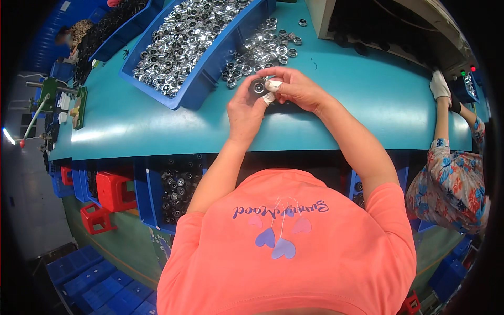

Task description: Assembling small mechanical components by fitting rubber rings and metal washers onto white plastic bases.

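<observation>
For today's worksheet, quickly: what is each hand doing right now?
Left hand: closed on the small round metal part.
Right hand: taped fingertips pinch the same part.

A small round metal part (259, 86) sits between the two hands. It is shiny silver around the rim and dark in the middle, like a little ring. Its round face points up. The left hand (245, 107) and the right hand (295, 88) pinch it just above the blue-green worktop (346, 89), near the middle, closer to the front edge.
</observation>
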Tool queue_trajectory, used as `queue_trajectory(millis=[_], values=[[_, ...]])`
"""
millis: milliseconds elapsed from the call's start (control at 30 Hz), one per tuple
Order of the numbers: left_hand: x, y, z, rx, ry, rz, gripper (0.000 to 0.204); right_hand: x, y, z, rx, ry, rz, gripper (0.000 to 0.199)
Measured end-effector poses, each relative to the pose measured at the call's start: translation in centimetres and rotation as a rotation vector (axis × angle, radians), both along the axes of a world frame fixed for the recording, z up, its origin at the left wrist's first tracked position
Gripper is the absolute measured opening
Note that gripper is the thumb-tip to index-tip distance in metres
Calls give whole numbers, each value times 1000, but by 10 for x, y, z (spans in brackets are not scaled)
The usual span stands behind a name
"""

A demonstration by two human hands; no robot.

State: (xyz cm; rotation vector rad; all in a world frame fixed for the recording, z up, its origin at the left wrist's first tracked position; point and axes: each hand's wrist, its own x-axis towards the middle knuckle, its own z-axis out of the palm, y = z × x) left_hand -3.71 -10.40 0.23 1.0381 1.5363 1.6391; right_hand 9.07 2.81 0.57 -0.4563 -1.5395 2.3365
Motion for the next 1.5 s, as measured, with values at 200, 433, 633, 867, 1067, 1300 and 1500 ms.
queue_trajectory(millis=[200,433,633,867,1067,1300,1500], values=[[1,-2,-6,57,167,17,48,3,6,2,73,-5,24,48],[-65,-131,22,-26,235,185,52,38,57,10,447,-190,-570,30],[-167,-302,12,-984,742,387,55,47,63,10,749,-380,-802,30],[-136,-255,41,-602,729,279,45,94,129,12,978,-718,-1045,40],[-42,-80,39,-76,773,-258,31,83,191,1,1334,-1043,-570,66],[18,-17,24,11,784,-547,24,51,209,18,1469,-1305,-400,59],[10,-8,-7,-101,355,-457,18,59,232,-2,1463,-1130,-476,63]])
